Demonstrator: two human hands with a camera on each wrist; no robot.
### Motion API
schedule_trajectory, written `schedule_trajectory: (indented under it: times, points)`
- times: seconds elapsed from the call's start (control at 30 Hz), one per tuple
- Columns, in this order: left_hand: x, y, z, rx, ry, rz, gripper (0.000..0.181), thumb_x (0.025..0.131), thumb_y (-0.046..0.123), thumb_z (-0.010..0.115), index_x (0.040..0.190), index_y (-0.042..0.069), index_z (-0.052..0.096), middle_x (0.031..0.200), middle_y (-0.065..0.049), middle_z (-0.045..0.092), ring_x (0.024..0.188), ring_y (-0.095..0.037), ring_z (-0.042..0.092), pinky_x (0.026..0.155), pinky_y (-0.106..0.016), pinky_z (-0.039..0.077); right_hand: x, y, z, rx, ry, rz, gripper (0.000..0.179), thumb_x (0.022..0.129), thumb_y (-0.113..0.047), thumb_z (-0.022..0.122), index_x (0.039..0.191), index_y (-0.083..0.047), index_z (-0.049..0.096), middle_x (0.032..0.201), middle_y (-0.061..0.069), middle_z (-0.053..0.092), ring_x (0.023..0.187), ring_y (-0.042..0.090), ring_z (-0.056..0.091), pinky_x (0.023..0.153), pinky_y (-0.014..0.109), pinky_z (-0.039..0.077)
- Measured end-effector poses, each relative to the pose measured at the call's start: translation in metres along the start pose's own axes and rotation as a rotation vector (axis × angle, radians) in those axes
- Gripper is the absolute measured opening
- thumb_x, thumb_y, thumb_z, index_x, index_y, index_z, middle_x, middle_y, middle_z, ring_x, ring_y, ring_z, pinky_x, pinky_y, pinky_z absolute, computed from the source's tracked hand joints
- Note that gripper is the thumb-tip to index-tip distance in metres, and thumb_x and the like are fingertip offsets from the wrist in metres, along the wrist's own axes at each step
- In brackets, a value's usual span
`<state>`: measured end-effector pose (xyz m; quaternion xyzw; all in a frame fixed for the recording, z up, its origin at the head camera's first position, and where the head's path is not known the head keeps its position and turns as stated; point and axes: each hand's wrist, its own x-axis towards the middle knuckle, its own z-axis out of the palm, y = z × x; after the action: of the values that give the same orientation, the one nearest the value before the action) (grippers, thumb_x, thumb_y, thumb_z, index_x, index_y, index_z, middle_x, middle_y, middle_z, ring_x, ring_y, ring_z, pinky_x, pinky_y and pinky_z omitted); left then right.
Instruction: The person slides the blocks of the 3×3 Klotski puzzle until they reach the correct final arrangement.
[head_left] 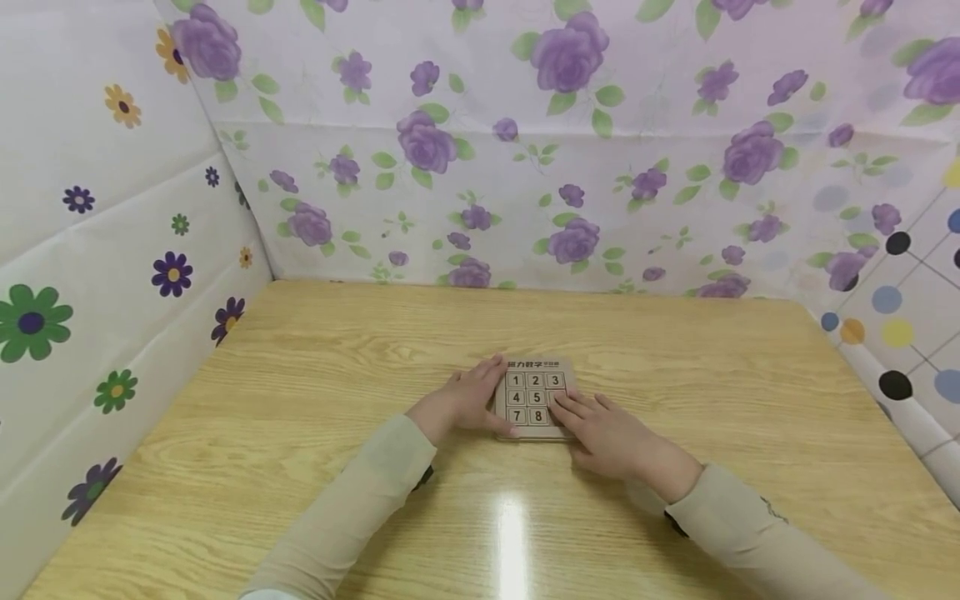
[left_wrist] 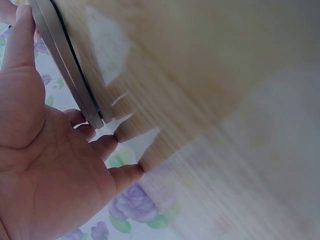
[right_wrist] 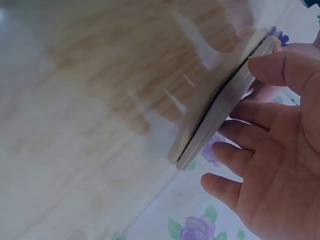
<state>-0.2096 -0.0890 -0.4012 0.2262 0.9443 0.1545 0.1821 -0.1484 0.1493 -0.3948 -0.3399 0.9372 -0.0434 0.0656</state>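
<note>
On the shiny, wood-grained table [head_left: 337, 350], a flat, squarish number board [head_left: 540, 432] sits between two hands, and both touch it. The left hand [head_left: 472, 398] holds its left side, thumb and fingers wide apart. The right hand [head_left: 611, 437] rests loose, nearly straight fingers on its right side, just right of the square 5 tile [head_left: 536, 397].

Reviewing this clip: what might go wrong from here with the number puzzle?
The right hand has its fingers over the spot beside tile 5, so a slip might nudge a neighbour such as tile 3. The left hand rests along the left side of the puzzle board, so an uneven push could twist it on the table.
</note>
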Motion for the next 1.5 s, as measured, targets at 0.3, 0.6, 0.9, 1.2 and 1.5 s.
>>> schedule_trajectory:
  times: [0.3,0.6,0.9,1.2,1.5]
  points:
    - [-0.001,0.0,0.0,0.005,0.003,0.008,0.114,0.072,0.06,0.072,0.154,0.013,0.009,0.161,-0.006,0.003,0.148,-0.025,0.008,0.118,-0.054,0.01,-0.006,-0.008,-0.004,-0.01,-0.017,-0.008,0.057,0.089,-0.017,0.057,0.141,0.002,0.042,0.147,0.018,0.041,0.137,0.037,0.035,0.11,0.06,0.028]
    - [-0.001,-0.001,0.0,0.007,0.006,0.003,0.113,0.072,0.06,0.072,0.154,0.013,0.01,0.161,-0.006,0.003,0.148,-0.025,0.008,0.118,-0.054,0.011,-0.012,-0.012,-0.007,-0.006,-0.021,-0.033,0.056,0.087,-0.017,0.059,0.138,0.002,0.046,0.145,0.017,0.045,0.136,0.037,0.037,0.111,0.06,0.026]
    - [0.0,0.0,0.0,0.0,0.005,0.002,0.114,0.072,0.059,0.072,0.154,0.013,0.009,0.161,-0.006,0.002,0.148,-0.024,0.008,0.118,-0.053,0.01,-0.016,-0.012,-0.008,0.034,-0.028,-0.037,0.057,0.088,-0.019,0.059,0.139,0.003,0.044,0.144,0.018,0.045,0.136,0.038,0.037,0.112,0.059,0.024]
    - [0.0,0.0,0.0,-0.004,-0.004,-0.001,0.115,0.072,0.06,0.072,0.154,0.013,0.008,0.161,-0.005,0.001,0.148,-0.024,0.007,0.118,-0.054,0.009,-0.002,0.005,-0.013,0.069,-0.032,0.0,0.059,0.091,-0.02,0.058,0.143,0.001,0.039,0.151,0.02,0.033,0.139,0.04,0.029,0.112,0.06,0.023]
    - [-0.001,0.001,0.0,0.0,-0.01,0.006,0.115,0.072,0.06,0.072,0.154,0.012,0.007,0.161,-0.006,0.001,0.148,-0.025,0.006,0.118,-0.054,0.01,0.023,0.019,-0.014,0.052,-0.038,0.057,0.063,0.089,-0.02,0.054,0.144,0.004,0.035,0.151,0.022,0.032,0.14,0.04,0.028,0.114,0.057,0.023]
